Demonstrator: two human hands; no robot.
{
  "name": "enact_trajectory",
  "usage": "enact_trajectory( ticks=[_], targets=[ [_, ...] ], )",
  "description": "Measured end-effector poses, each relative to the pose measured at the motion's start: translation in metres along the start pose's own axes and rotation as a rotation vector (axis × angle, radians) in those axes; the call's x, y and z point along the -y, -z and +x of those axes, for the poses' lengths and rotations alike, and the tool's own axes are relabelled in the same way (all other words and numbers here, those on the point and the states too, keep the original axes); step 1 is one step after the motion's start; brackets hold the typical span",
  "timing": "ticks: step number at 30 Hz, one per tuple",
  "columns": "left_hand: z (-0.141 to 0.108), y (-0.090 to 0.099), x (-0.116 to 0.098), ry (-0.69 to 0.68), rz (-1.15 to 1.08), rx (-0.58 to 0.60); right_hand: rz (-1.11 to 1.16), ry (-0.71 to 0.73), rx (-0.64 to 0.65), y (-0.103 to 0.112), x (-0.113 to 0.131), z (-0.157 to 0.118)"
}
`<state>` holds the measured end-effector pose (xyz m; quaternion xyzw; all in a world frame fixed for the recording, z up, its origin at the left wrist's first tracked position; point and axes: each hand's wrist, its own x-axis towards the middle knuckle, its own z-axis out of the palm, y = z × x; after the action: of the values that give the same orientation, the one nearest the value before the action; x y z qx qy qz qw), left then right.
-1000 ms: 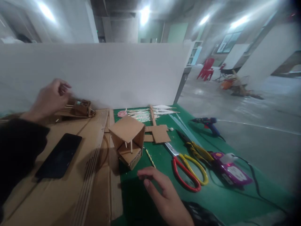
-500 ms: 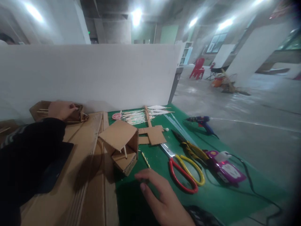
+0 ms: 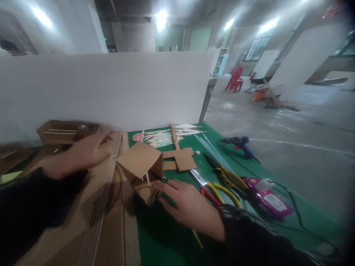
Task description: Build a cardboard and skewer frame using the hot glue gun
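My right hand (image 3: 184, 203) reaches to the lower right edge of a small open-sided cardboard box (image 3: 141, 159), thumb and forefinger apart, fingertips at its edge. Thin sticks show inside the box. Over the cardboard sheets (image 3: 107, 207) at the left hovers my left hand (image 3: 85, 153), slightly blurred, fingers apart, with nothing seen in it. Behind it lies a cardboard tray (image 3: 52, 129) holding thin sticks. A twisted yellow strand (image 3: 198, 238) lies below my right hand.
Red-and-yellow scissors (image 3: 222, 194), pliers (image 3: 227, 177), a purple power strip (image 3: 270, 199) and a glue gun (image 3: 238, 144) lie on the green mat (image 3: 305, 225). A white partition (image 3: 116, 88) stands behind, near white-tipped sticks (image 3: 161, 136).
My left hand has come away from the cardboard tray, toward the right and nearer. My right hand has moved forward to the box. The yellow strand now shows nearer the front.
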<state>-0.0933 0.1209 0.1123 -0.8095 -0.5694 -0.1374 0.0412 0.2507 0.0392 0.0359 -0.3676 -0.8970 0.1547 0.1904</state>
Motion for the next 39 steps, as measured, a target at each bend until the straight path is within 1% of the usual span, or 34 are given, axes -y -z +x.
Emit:
enact_trajectory(
  ticks=[1, 2, 4, 5, 7, 8, 10, 11, 13, 15, 17, 23, 26, 29, 31, 34, 39],
  targets=[
    [-0.013, -0.007, -0.016, -0.076, -0.026, 0.031, -0.001, 0.004, -0.008, -0.003, -0.001, 0.001],
    [-0.025, -0.014, -0.03, -0.146, -0.051, 0.023, 0.002, 0.006, -0.017, -0.005, -0.002, 0.002],
    [-0.047, -0.029, -0.053, -0.299, -0.064, -0.057, 0.015, 0.009, -0.038, -0.007, -0.003, 0.002],
    [-0.055, -0.036, -0.061, -0.331, -0.051, -0.113, 0.023, 0.012, -0.048, -0.007, -0.003, 0.002],
    [-0.064, -0.047, -0.07, -0.375, -0.026, -0.322, 0.049, 0.018, -0.059, -0.007, -0.003, 0.002],
    [-0.067, -0.051, -0.072, -0.388, 0.003, -0.405, 0.066, 0.02, -0.062, -0.007, -0.004, 0.001],
    [-0.068, -0.056, -0.073, -0.412, 0.076, -0.526, 0.104, 0.014, -0.069, -0.008, -0.005, 0.001],
    [-0.068, -0.057, -0.073, -0.43, 0.119, -0.551, 0.121, 0.008, -0.07, -0.009, -0.006, 0.001],
    [-0.067, -0.058, -0.073, -0.478, 0.198, -0.56, 0.151, 0.001, -0.073, -0.012, -0.009, 0.0],
    [-0.066, -0.056, -0.077, -0.506, 0.253, -0.534, 0.168, -0.002, -0.071, -0.014, -0.01, 0.0],
    [-0.064, -0.055, -0.081, -0.497, 0.278, -0.516, 0.176, -0.007, -0.068, -0.015, -0.012, 0.0],
    [-0.059, -0.052, -0.092, -0.497, 0.275, -0.526, 0.192, -0.027, -0.083, -0.015, -0.014, -0.001],
    [-0.058, -0.048, -0.093, -0.458, 0.293, -0.567, 0.209, -0.007, -0.115, -0.015, -0.015, -0.001],
    [-0.056, -0.04, -0.096, -0.391, 0.314, -0.578, 0.253, 0.014, -0.196, -0.016, -0.017, -0.002],
    [-0.054, -0.033, -0.099, -0.354, 0.313, -0.581, 0.278, -0.009, -0.254, -0.016, -0.017, -0.001],
    [-0.051, -0.025, -0.103, -0.347, 0.289, -0.607, 0.289, -0.066, -0.306, -0.014, -0.016, 0.0],
    [-0.047, -0.023, -0.101, -0.309, 0.287, -0.612, 0.284, -0.086, -0.338, -0.014, -0.018, 0.001]
  ],
)
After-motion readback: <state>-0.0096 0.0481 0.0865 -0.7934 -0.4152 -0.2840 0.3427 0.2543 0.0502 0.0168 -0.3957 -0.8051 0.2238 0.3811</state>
